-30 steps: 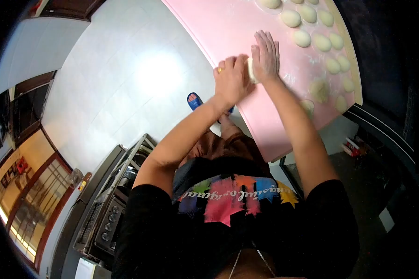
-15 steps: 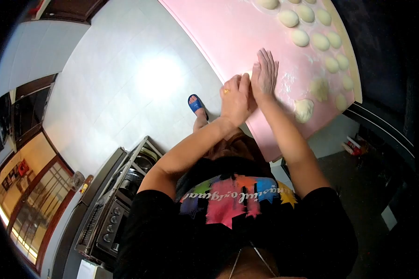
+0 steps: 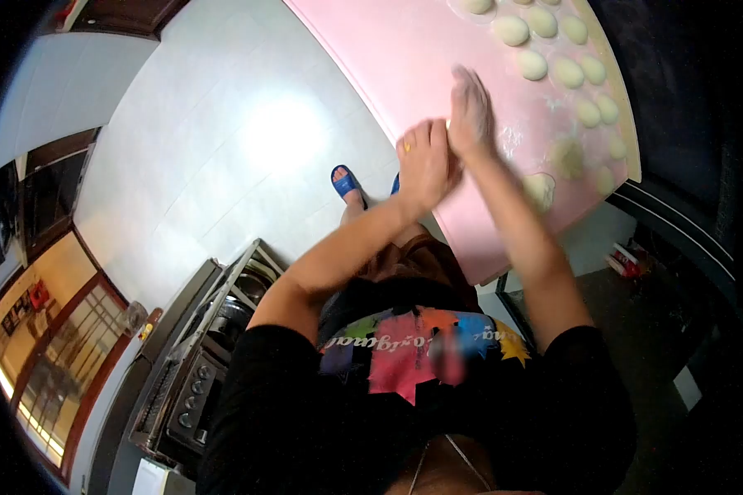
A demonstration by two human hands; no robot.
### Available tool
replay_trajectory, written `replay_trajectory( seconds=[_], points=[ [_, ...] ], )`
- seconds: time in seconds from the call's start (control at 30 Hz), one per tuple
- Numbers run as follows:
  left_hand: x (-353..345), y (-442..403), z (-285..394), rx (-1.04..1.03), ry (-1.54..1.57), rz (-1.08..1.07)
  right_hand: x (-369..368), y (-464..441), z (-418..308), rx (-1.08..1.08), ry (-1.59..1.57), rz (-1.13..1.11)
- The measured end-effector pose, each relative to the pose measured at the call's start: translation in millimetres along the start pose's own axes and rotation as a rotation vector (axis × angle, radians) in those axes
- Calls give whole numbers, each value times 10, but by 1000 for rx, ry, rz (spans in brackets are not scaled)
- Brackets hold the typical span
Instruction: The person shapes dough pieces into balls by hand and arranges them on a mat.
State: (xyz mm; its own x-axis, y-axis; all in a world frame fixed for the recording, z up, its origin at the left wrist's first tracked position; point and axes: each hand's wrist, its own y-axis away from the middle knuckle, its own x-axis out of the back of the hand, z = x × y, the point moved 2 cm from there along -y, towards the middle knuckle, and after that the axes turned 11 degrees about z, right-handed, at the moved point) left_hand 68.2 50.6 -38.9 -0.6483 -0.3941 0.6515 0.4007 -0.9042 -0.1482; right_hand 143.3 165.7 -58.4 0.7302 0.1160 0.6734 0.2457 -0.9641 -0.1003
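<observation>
My left hand, with a ring on one finger, is curled over the pink table top near its edge. A small pale edge of dough shows between my two hands; the rest is hidden under them. My right hand is held flat and on edge beside the left, fingers stretched out and blurred by motion. Close to my right forearm lies a rough lump of dough, with a flatter floury patch just beyond it.
Several smooth dough balls are spread along the right side of the pink table. White flour dusts the surface. Lower left stands a stove. A blue sandal is on my foot on the tiled floor.
My right hand has slid slightly forward, away from my body, and its fingers have become blurred. My left hand has shifted a little forward and right, staying beside it.
</observation>
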Motion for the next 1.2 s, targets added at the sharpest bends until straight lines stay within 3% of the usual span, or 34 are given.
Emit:
replay_trajectory(
  seconds=[0.03, 0.17, 0.23, 0.37, 0.4, 0.43, 0.5, 0.57, 0.63, 0.73, 0.9, 1.03, 1.1, 1.13, 1.17, 1.2],
  points=[
    [32, 119, 15, -42, 32, 41, -67, 225, 169, 151, 297, 104],
    [258, -9, -63, -105, 54, -57, -37, 186, 229, 298, 326, 183],
    [313, -393, -49, 69, -18, -138, -77, -214, 183, 372, 369, 111],
    [221, -813, 7, 108, -84, -220, -221, -755, 238, 521, 325, 55],
    [143, -835, 64, 211, -38, -239, -251, -799, 237, 546, 340, 31],
    [43, -829, 124, 316, 8, -266, -193, -772, 232, 537, 342, 37],
    [-115, -492, 283, 181, 146, 86, 41, -592, 205, -52, -374, -440],
    [-233, -170, 353, 55, 190, 8, 417, -119, 32, 35, -177, -420],
    [-275, 183, 268, -17, 112, -80, 441, 397, 368, 339, 383, 57],
    [-180, 146, 188, -72, 18, -197, 411, 554, 380, 319, 469, 155],
    [-12, -435, 122, 103, -4, -363, 299, -131, 384, 329, 454, 162],
    [-145, -656, 205, 120, -47, -384, 240, -387, 444, 421, 332, 161],
    [-144, -509, 264, 33, -64, -266, 268, -332, 428, 121, -50, -67],
    [-110, -400, 336, 68, -32, -324, 356, -111, 256, -278, -574, -71],
    [-92, -207, 322, 70, -31, -329, 396, 98, 257, -284, -572, -70],
    [-120, 11, 248, -12, -18, -257, 402, 287, 314, -8, -160, 73]
  ],
)
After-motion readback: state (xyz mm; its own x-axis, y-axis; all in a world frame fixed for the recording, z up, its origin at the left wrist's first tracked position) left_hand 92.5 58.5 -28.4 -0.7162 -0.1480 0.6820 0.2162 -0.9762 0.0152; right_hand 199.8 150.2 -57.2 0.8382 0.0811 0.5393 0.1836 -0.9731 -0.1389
